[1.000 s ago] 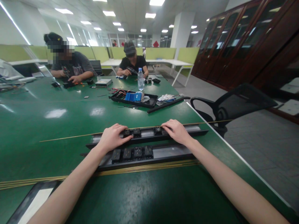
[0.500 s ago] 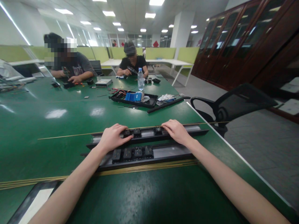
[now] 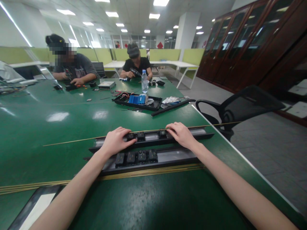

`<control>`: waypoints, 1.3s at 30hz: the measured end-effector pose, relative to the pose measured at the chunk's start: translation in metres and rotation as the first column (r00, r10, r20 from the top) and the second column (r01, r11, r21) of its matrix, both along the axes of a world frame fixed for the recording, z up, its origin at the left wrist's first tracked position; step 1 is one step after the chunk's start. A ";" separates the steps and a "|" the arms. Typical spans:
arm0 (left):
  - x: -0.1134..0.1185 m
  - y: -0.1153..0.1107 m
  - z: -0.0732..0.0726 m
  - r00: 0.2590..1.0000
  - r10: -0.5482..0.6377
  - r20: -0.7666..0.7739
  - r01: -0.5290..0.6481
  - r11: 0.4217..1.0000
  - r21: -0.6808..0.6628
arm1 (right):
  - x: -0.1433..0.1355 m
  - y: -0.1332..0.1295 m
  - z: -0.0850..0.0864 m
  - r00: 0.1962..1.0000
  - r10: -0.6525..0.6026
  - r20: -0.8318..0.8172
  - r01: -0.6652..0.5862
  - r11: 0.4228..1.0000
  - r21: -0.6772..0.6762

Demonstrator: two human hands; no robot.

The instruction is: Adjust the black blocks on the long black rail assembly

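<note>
A thin brass rod [image 3: 72, 141] lies along the top of the farther black channel [image 3: 153, 142], which holds small black blocks [image 3: 140, 136]. My left hand [image 3: 117, 140] is closed at the channel's left part, its fingers on the rod and its thumb by a block. Toward the right, my right hand [image 3: 181, 134] pinches the same rod between thumb and fingers, beside another black block [image 3: 162, 133]. Nearer to me is a second black channel [image 3: 177, 156] with several black blocks [image 3: 130, 158] in a row. Several more brass rods [image 3: 148, 172] lie along its near side.
Beyond the channels stand a black tray [image 3: 157, 103] with a blue item, a water bottle [image 3: 144, 82] and a black strip [image 3: 171, 108]. Two people work across the green table [image 3: 59, 127]. A chair [image 3: 249, 107] is at the right; a dark flat object [image 3: 35, 204] lies near left.
The brass rod has shifted to the right, its right end now farther out past the table edge. Both hands have stayed nearly in place.
</note>
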State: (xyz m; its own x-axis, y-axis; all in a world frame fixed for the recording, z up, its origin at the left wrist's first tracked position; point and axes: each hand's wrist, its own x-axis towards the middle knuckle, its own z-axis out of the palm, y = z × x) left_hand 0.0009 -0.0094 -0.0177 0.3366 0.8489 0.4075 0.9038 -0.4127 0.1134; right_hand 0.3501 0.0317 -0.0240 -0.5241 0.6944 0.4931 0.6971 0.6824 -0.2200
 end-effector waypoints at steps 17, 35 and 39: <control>-0.002 0.002 0.000 1.000 -0.008 0.024 0.009 1.000 -0.029 | 0.003 0.003 -0.002 0.996 -0.010 -0.085 0.005 0.998 -0.061; -0.005 0.004 -0.003 1.000 -0.009 0.024 0.010 1.000 -0.028 | 0.015 0.008 0.007 0.996 -0.007 -0.089 -0.003 0.994 -0.113; -0.004 0.004 -0.003 1.000 -0.010 0.025 0.010 1.000 -0.030 | 0.017 0.007 0.011 0.997 -0.002 -0.079 -0.010 0.989 -0.150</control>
